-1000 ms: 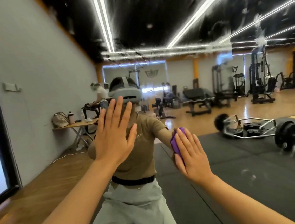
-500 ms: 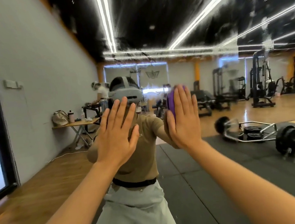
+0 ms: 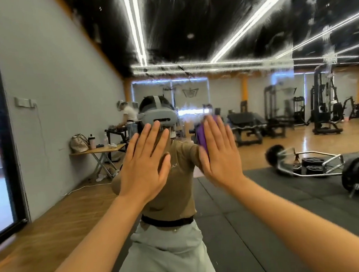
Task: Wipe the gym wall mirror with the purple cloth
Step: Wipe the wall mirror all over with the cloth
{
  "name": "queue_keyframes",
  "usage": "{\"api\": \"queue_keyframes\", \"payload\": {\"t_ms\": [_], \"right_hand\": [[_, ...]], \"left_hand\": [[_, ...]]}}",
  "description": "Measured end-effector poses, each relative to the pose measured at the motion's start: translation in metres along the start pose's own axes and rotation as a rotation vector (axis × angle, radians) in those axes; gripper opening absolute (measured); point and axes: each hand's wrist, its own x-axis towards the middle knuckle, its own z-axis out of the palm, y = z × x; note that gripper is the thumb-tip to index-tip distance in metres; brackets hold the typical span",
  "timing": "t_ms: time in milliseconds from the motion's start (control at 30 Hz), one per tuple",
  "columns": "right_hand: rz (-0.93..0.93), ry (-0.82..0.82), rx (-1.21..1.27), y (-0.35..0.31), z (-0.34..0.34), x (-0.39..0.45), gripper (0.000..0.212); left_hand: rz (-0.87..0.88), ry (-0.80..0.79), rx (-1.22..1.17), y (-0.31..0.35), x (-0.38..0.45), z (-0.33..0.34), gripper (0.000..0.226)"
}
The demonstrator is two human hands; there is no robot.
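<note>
The gym wall mirror [image 3: 241,35] fills the whole view, with streaks and smears across its upper part. My right hand [image 3: 219,152] lies flat with straight fingers, pressing the purple cloth [image 3: 201,137] against the glass at centre. Only the cloth's left edge shows past the fingers. My left hand [image 3: 146,167] lies flat on the mirror just left of it, fingers spread, holding nothing. My own reflection stands behind both hands.
The mirror's dark frame [image 3: 6,129] runs down the left edge. Reflected in the glass are a loaded barbell [image 3: 333,165] on black mats at right, gym machines at back, a folding table [image 3: 101,151] with bags, and another person by the left wall.
My right hand slid the cloth up and left from chest height, then shifted slightly right. My left hand stayed pressed in nearly the same spot.
</note>
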Motion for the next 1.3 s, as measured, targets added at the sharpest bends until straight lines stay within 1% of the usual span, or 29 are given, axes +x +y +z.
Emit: {"api": "queue_keyframes", "payload": {"t_ms": [67, 133, 233, 333, 467, 533, 633, 733, 833, 933, 1033, 1100, 1167, 1300], "right_hand": [[0.043, 0.018, 0.019, -0.001, -0.001, 0.054, 0.062], [0.074, 0.035, 0.029, 0.000, -0.002, 0.089, 0.063], [0.120, 0.069, 0.038, -0.006, 0.000, 0.094, 0.063], [0.111, 0.055, 0.052, -0.018, 0.006, 0.048, 0.063], [-0.010, -0.053, 0.038, -0.033, 0.012, -0.056, 0.064], [-0.036, -0.117, 0.030, -0.040, 0.012, -0.097, 0.066], [-0.079, -0.158, 0.029, -0.038, 0.010, -0.111, 0.068], [-0.127, -0.129, 0.010, -0.030, 0.007, -0.075, 0.066], [-0.012, -0.041, 0.024, -0.027, 0.007, 0.002, 0.064], [0.050, -0.006, 0.049, -0.022, 0.004, 0.080, 0.064], [0.075, 0.024, 0.053, -0.016, 0.002, 0.109, 0.064], [0.096, 0.047, 0.066, -0.023, 0.004, 0.094, 0.064], [0.053, 0.017, 0.072, -0.033, 0.008, 0.056, 0.063], [-0.217, -0.108, 0.064, -0.044, 0.010, -0.047, 0.063]], "left_hand": [[-0.005, -0.006, -0.003, 0.001, 0.000, -0.001, 0.062], [-0.004, -0.010, -0.003, 0.001, 0.000, -0.002, 0.062], [0.012, -0.007, 0.001, -0.003, 0.000, -0.003, 0.061], [0.019, -0.001, 0.010, -0.004, -0.001, -0.002, 0.061], [0.017, 0.001, 0.014, -0.005, -0.002, -0.001, 0.062], [0.017, -0.002, 0.019, -0.005, -0.002, 0.000, 0.062], [0.028, -0.002, 0.027, -0.006, -0.001, -0.001, 0.062], [0.047, 0.006, 0.031, -0.008, -0.002, -0.001, 0.062], [0.048, 0.020, 0.035, -0.007, -0.002, 0.001, 0.063], [0.049, 0.015, 0.043, -0.007, -0.002, 0.002, 0.064], [0.064, 0.015, 0.052, -0.009, -0.002, 0.001, 0.063], [0.064, 0.022, 0.053, -0.009, -0.002, 0.002, 0.063], [0.067, 0.032, 0.048, -0.008, -0.003, 0.002, 0.063], [0.077, 0.036, 0.020, -0.010, -0.004, 0.000, 0.064]]}}
